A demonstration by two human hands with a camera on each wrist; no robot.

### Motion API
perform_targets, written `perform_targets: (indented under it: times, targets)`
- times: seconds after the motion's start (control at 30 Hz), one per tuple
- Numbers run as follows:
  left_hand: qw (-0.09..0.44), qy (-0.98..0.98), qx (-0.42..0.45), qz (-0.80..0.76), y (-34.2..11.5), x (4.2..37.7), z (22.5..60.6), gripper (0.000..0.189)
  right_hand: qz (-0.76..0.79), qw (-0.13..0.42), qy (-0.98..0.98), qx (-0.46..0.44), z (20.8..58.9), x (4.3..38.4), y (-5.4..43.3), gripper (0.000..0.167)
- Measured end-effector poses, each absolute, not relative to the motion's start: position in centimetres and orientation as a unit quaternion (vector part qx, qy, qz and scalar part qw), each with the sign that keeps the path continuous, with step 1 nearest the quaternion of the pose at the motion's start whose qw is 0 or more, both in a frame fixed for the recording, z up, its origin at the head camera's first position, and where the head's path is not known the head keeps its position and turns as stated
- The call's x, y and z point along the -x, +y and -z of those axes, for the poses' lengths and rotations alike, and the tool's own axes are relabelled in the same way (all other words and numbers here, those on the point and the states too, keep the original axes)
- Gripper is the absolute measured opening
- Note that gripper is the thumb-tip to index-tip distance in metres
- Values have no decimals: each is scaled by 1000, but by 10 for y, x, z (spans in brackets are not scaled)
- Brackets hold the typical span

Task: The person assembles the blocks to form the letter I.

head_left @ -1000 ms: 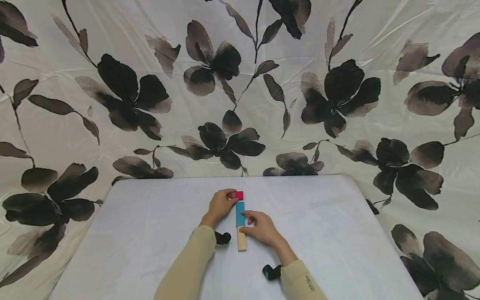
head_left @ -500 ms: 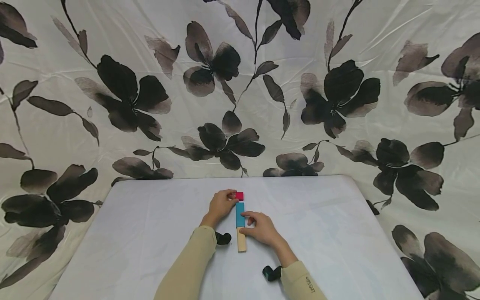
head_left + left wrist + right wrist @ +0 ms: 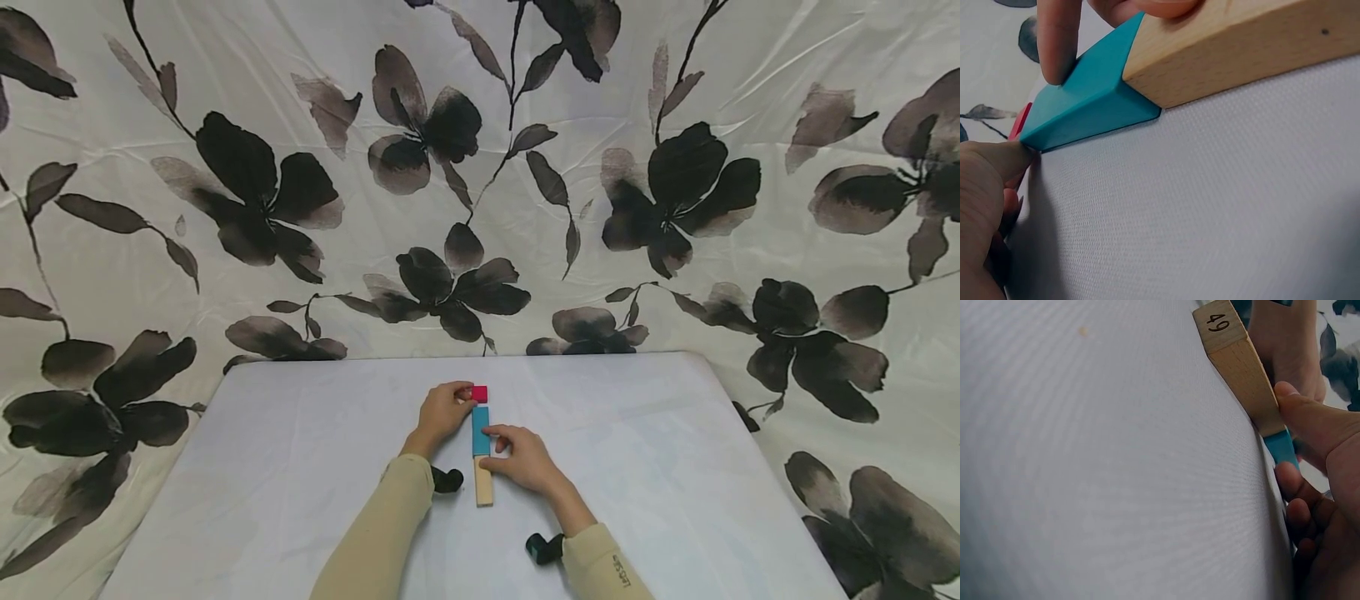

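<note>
Three blocks lie in a line on the white table. The red block is farthest, pinched between thumb and fingers of my left hand. A narrow gap shows between it and the blue block in the head view. Nearest stands the wooden block, its end meeting the blue block. My right hand touches both: the index fingertip rests on the blue block, the thumb on the wooden block, whose end bears a printed number. Most of the red block is hidden in the left wrist view.
The white tabletop spreads out on both sides of the blocks. A flower-patterned cloth hangs behind the table's far edge. Black wrist cameras, one by the left cuff and one by the right cuff, sit close above the table.
</note>
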State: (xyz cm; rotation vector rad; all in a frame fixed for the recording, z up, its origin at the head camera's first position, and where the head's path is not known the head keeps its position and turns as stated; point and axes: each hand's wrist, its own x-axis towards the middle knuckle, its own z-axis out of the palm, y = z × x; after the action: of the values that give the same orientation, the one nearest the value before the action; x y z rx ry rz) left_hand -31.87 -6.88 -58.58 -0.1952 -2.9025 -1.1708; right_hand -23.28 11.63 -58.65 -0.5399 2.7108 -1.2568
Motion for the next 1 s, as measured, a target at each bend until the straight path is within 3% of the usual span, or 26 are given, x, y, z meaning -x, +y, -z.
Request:
perform_targets:
  times: [1.0]
  targets:
    - [16,-920,65,385,-70,317,589,34,420,49,888,182,586,232,115,50]
